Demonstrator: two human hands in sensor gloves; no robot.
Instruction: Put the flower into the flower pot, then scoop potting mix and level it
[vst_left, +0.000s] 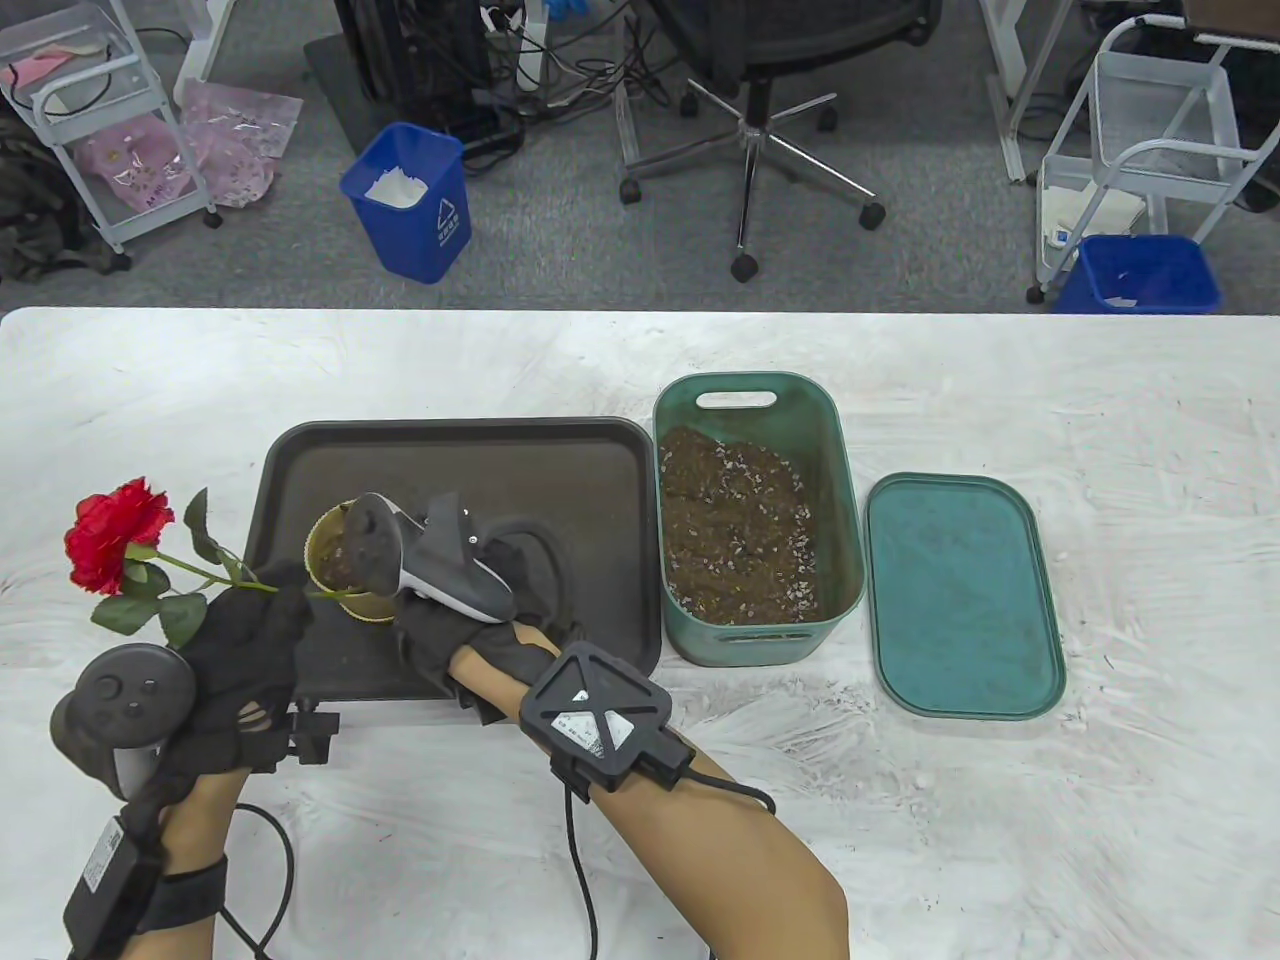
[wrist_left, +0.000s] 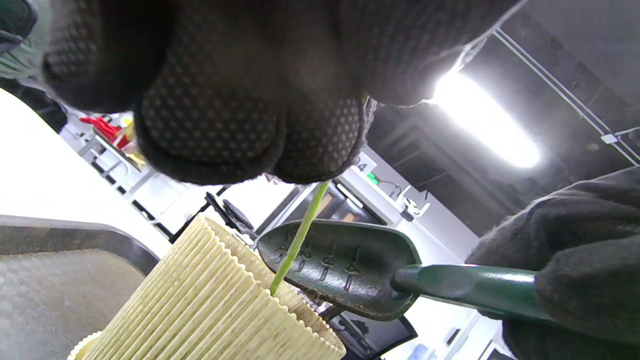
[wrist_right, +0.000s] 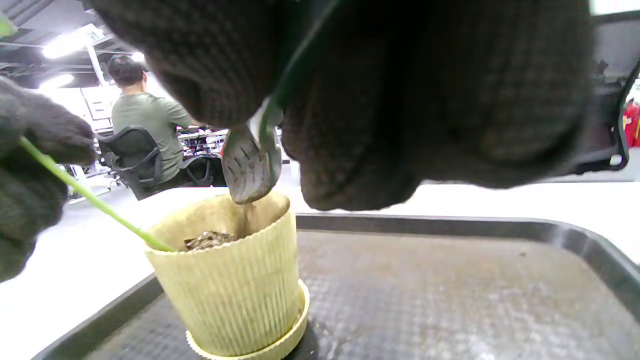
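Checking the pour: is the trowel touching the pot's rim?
Apart. The right wrist view shows the trowel tip above the pot opening, background visible between it and the rim.

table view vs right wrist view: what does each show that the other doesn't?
Only the table view: the red rose bloom, the green soil bin and its lid. Only the right wrist view: the trowel tipping soil into the pot. Both: the yellow pot on the black tray, the left hand pinching the stem, and the right hand.

Bright, even overhead light on the table view; ceiling-lamp glare and near-lens blur in both wrist views.
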